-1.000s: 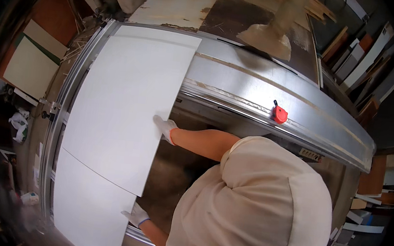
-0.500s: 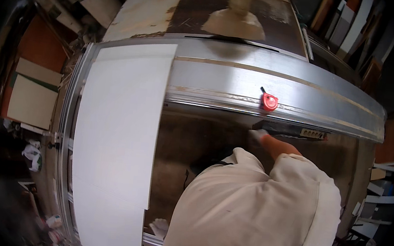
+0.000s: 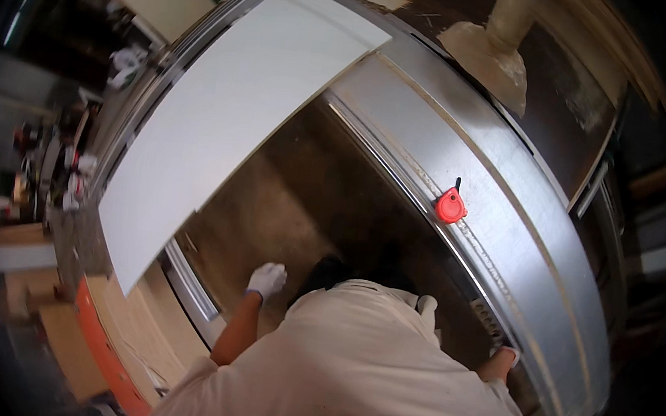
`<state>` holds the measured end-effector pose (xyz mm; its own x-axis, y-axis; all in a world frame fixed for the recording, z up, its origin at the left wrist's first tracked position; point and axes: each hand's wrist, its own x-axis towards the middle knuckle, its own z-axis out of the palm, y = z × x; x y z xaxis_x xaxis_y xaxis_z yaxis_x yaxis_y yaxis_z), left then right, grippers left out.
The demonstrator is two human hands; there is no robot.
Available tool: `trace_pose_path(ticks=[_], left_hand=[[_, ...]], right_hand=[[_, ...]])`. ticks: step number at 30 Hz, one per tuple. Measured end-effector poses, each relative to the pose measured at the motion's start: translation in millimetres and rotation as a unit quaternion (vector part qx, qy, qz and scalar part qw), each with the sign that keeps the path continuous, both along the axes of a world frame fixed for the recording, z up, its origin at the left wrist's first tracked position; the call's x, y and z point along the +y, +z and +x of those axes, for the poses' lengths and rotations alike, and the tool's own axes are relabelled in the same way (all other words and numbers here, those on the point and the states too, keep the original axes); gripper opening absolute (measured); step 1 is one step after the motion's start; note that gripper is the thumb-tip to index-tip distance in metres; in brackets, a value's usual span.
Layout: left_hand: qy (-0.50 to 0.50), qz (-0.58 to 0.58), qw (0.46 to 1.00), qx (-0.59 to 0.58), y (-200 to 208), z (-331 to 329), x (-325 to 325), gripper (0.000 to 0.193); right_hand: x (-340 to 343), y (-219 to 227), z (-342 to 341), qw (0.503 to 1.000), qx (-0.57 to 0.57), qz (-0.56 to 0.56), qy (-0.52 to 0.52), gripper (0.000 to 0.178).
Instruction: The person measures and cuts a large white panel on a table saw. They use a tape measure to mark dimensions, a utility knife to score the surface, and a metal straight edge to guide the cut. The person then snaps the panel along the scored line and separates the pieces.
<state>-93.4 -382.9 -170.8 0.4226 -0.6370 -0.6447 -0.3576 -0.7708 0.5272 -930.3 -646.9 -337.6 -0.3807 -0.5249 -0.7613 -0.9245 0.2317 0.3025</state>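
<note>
My left hand point(image 3: 267, 280), in a white glove, hangs over the dark gap beside the white panel, its fingers curled in with nothing visible in them. Low at the right, my gloved right hand point(image 3: 506, 354) is beside the metal table's inner edge, close to a row of round buttons point(image 3: 487, 317); its fingers are too hidden to read. A large white panel point(image 3: 245, 117) lies across the rails on the left. On the silver metal table point(image 3: 504, 202) sits a red tape measure point(image 3: 451, 207) with a black tab, apart from both hands.
Beyond the metal table, a dust-covered pipe point(image 3: 512, 20) rises from a dark worn board point(image 3: 564, 94). Wooden boards with an orange edge point(image 3: 104, 338) are at the lower left. White bags point(image 3: 126, 64) and clutter line the left side.
My view has turned, so the table now slants down to the right. My right hand has moved along the table's edge to the button row; my left hand has risen away from the panel's near end.
</note>
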Motion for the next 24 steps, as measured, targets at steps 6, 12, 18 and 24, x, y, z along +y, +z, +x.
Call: trace_pose_path(ticks=[6,12,18,24], left_hand=[[0.284,-0.138,0.939,0.139,86,-85,-50,0.025],[0.338,-0.088,0.921,0.172,6,-174,46,0.021],[-0.262,0.034,0.945,-0.193,-94,-265,169,0.019],[-0.366,0.088,0.921,-0.099,-84,-341,150,0.024]], right_hand=[[16,69,-16,0.929,-0.144,-0.3,0.163,0.031],[-2,54,-43,0.953,-0.093,-0.28,-0.069,0.034],[27,50,-67,0.945,-0.057,-0.248,-0.204,0.035],[20,48,-77,0.936,-0.036,-0.249,-0.248,0.036]])
